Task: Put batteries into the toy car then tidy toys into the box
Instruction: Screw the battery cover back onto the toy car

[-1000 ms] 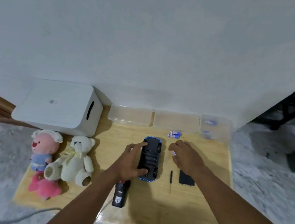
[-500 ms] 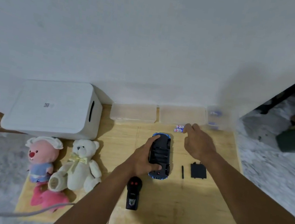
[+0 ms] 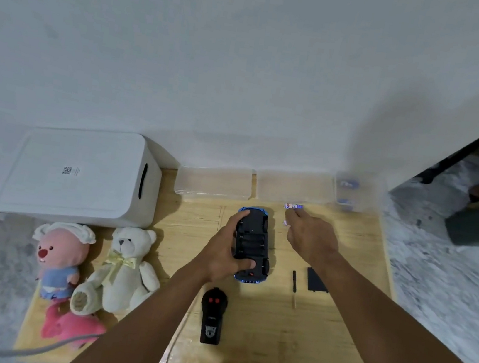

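Note:
The blue toy car [image 3: 251, 241] lies upside down mid-table, its black underside and open battery bay facing up. My left hand [image 3: 221, 255] grips its left side, thumb on the rear end. Just right of the car's front, my right hand [image 3: 309, 237] pinches a battery [image 3: 286, 223]; only its white and purple tip shows at the fingertips. Another battery [image 3: 293, 206] lies on the table just beyond that hand. The white lidded box [image 3: 79, 174] stands at the back left. A pink-faced plush [image 3: 59, 257], a white teddy bear [image 3: 122, 269] and a pink plush [image 3: 70, 326] lie on the left.
A black remote [image 3: 212, 316] lies near the front. The black battery cover [image 3: 316, 280] and a small screwdriver [image 3: 294, 283] lie right of the car. Clear plastic containers [image 3: 213, 182] line the wall, one [image 3: 349, 193] holding batteries. A grey cable [image 3: 23, 351] crosses the front left.
My right hand reached forward to the two loose batteries, then drew back toward the car with one; one battery stays on the table. My left hand has kept its grip on the car.

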A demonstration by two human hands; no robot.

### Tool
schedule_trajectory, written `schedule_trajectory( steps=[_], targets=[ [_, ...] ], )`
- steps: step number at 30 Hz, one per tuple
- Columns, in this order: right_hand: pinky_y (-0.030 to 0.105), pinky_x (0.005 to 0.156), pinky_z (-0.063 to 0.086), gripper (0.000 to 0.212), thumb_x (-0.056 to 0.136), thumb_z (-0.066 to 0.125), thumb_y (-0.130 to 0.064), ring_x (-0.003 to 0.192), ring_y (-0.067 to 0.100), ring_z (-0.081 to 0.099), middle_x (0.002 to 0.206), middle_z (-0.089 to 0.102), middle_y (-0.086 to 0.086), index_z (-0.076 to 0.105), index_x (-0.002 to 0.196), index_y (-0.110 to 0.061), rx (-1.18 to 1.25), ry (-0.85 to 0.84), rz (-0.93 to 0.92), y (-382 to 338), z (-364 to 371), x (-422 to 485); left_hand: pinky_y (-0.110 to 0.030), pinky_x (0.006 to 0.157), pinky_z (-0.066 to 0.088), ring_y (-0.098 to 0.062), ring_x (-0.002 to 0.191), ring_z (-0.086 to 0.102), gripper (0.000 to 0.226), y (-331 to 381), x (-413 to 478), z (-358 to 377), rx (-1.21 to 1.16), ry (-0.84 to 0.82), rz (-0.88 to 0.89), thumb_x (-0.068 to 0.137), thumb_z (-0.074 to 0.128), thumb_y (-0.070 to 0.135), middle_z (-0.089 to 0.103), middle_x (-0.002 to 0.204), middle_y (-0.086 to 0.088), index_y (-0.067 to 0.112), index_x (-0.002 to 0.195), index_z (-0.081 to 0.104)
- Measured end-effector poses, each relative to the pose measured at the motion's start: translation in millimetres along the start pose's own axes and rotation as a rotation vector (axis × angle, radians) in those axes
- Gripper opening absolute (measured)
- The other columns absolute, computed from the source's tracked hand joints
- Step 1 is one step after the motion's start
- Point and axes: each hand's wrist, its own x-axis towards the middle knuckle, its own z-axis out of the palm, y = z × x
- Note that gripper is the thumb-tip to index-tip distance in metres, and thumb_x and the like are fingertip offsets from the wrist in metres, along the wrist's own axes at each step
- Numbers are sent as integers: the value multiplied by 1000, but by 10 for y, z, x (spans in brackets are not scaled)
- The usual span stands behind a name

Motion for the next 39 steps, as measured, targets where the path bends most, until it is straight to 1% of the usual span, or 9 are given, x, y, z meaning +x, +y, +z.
schedule_trajectory(
  steps=[5,9,14,16,21,25,29,33,39],
  targets=[
    [30,58,35,28,90,55,-14,78,29,63,116,60,7,58,118,-10,42,-53,41,92,53,9,-11,87,54,17,116,54,109,48,54,-15,-7,8,-1,79,86,9,54,136,22,43,158,20],
    [32,68,39,28,94,52,-21,85,25,51,105,55,8,51,118,-6,234,-87,151,142,84,16,-18,93,54,15,119,53,109,43,53,-3,-4,9,-11,79,86,6,54,138,19,40,159,19],
    [35,68,42,2,96,46,-13,83,31,56,90,54,5,47,97,-12,430,-108,170,144,29,50,-28,101,53,14,119,52,109,24,35,1,10,10,-19,79,86,5,52,137,21,37,160,20],
    [34,66,40,10,94,43,-13,81,27,57,89,62,4,52,91,-15,428,-66,239,141,-9,70,-29,102,53,16,119,52,109,22,35,-2,10,5,-18,79,85,4,52,137,21,35,160,20],
    [30,58,39,23,95,46,-39,65,23,55,72,62,-3,56,88,-20,207,120,204,75,-51,67,-8,88,51,22,114,52,108,13,44,7,13,10,-8,79,85,3,51,135,24,34,160,20],
    [30,54,43,27,101,47,-31,66,29,66,97,70,3,60,119,-15,64,135,88,50,43,21,-3,85,49,22,113,52,108,-8,43,20,-1,24,-6,78,86,3,51,135,25,34,159,21],
    [31,49,40,48,99,49,-23,62,32,64,132,53,9,44,145,-15,-23,38,112,9,123,-46,-6,86,50,21,115,51,109,-14,30,17,-6,40,-7,77,87,6,51,136,22,36,159,22],
    [31,49,40,47,99,47,-22,61,32,65,151,39,9,43,145,-13,-77,10,127,-16,161,-52,-18,92,54,18,117,52,109,-7,17,10,-28,51,-10,77,86,5,50,138,23,37,159,22],
    [31,52,37,25,100,49,-13,69,31,66,108,65,2,52,124,-16,-38,22,66,-25,78,-1,-18,91,55,18,118,50,108,-20,19,-18,-35,61,-18,78,86,5,49,140,20,37,159,22]
  ],
)
